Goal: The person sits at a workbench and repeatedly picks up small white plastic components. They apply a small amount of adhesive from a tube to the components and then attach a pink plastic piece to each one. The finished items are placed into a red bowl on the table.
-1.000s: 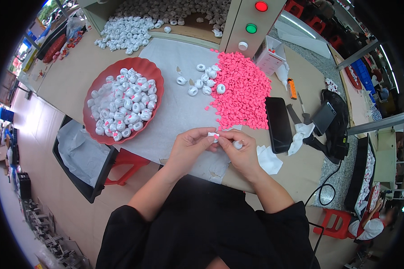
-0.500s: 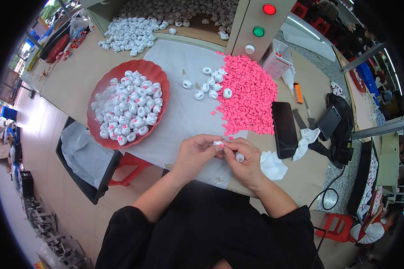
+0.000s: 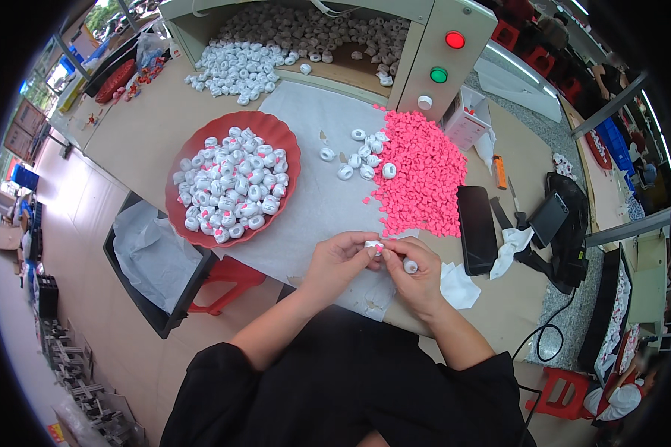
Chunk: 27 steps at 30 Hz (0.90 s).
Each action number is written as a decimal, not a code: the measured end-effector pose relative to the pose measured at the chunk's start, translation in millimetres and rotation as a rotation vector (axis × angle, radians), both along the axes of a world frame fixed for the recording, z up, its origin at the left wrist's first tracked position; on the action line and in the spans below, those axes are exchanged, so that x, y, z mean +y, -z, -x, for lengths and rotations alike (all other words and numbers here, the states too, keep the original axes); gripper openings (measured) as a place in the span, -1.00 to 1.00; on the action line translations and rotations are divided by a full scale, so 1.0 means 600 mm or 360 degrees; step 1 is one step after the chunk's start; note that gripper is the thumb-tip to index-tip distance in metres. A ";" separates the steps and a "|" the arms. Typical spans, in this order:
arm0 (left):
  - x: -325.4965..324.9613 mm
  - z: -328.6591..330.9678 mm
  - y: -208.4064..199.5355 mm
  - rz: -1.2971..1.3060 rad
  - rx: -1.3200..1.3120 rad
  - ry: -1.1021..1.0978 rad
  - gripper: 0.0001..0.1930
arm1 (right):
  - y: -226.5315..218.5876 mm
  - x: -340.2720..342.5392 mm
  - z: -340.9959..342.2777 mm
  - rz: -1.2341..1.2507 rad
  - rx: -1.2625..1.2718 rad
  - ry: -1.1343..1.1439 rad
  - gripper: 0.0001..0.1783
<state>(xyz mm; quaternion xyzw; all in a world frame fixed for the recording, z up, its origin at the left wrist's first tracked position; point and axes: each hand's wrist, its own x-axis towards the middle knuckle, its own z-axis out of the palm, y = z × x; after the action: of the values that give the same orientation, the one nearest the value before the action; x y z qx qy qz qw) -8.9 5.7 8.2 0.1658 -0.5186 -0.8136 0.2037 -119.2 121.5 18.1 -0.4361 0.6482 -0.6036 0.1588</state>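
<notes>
My left hand (image 3: 329,270) is closed, its thumb and fingers pinching a small white ring-shaped piece (image 3: 370,243) at the near edge of the table. A tiny pink piece (image 3: 379,249) rests against that white piece. My right hand (image 3: 425,287) touches the pink piece with its thumb and fingertip. Tucked in the same hand is a slim white object with a rounded end (image 3: 410,266); most of it is hidden by the fingers. Beyond my hands spreads a pile of small pink pieces (image 3: 423,175), with several loose white ring-shaped pieces (image 3: 365,160) at its left.
At the left stands a red scalloped bowl (image 3: 291,141) heaped with white pieces, some bearing pink. A grey machine housing (image 3: 455,63) with buttons stands behind. To the right lie a black phone (image 3: 476,231), crumpled white tissue (image 3: 459,286) and an orange lighter (image 3: 500,171).
The whole view has shifted, so the table and bowl sit further right and lower. My hands stay together; the pink piece on the white ring-shaped piece now shows more plainly.
</notes>
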 end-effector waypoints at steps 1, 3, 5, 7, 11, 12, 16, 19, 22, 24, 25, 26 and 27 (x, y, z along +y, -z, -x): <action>-0.001 -0.002 -0.006 0.0076 -0.0027 -0.0076 -0.77 | -0.006 0.002 0.002 -0.0040 -0.0166 0.0005 -0.73; -0.033 -0.018 -0.011 0.0938 -0.0161 -0.0647 -0.78 | -0.004 0.011 0.013 0.0014 -0.0437 0.0051 -0.68; -0.089 -0.036 -0.057 0.1652 -0.0291 -0.1141 -0.77 | 0.012 0.016 0.028 0.0216 -0.0651 0.0118 -0.63; -0.130 -0.047 -0.096 0.2676 -0.0742 -0.1492 -0.77 | 0.007 0.015 0.032 0.0221 -0.0823 0.0039 -0.66; -0.125 0.006 -0.080 0.2570 -0.0461 -0.1028 -0.78 | -0.022 0.008 0.027 0.0149 -0.0956 -0.0056 -0.68; -0.116 0.030 -0.065 0.2530 -0.0602 -0.0889 -0.77 | -0.026 0.007 0.026 0.0156 -0.1074 -0.0028 -0.67; -0.117 0.103 -0.023 0.2487 -0.0979 -0.0584 -0.77 | -0.032 0.023 0.049 0.0208 -0.1459 -0.0023 -0.64; -0.130 0.108 -0.005 0.2303 -0.0824 -0.0626 -0.76 | -0.037 0.027 0.054 0.0231 -0.1401 0.0031 -0.65; -0.095 0.077 -0.074 0.1333 -0.0960 -0.0221 -0.74 | -0.038 0.022 0.052 0.0315 -0.1198 0.0272 -0.66; -0.076 0.048 -0.043 0.0415 -0.0383 0.0011 -0.73 | -0.035 0.025 0.050 0.0394 -0.1175 0.0302 -0.66; -0.065 0.035 -0.031 -0.0048 -0.0095 0.0120 -0.72 | -0.029 0.029 0.053 0.0434 -0.1216 0.0244 -0.66; -0.052 0.028 -0.028 -0.0146 -0.0054 0.0138 -0.72 | -0.025 0.032 0.057 0.0475 -0.1249 0.0189 -0.66; -0.039 0.023 -0.024 -0.0244 -0.0013 0.0155 -0.71 | -0.026 0.035 0.058 0.0501 -0.1302 0.0129 -0.66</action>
<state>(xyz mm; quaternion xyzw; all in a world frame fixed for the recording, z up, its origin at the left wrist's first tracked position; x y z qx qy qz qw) -22.6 -17.5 22.8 0.1589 -0.4632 -0.8591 0.1485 -154.2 142.5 33.6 -0.1543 0.4488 -0.8238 0.3101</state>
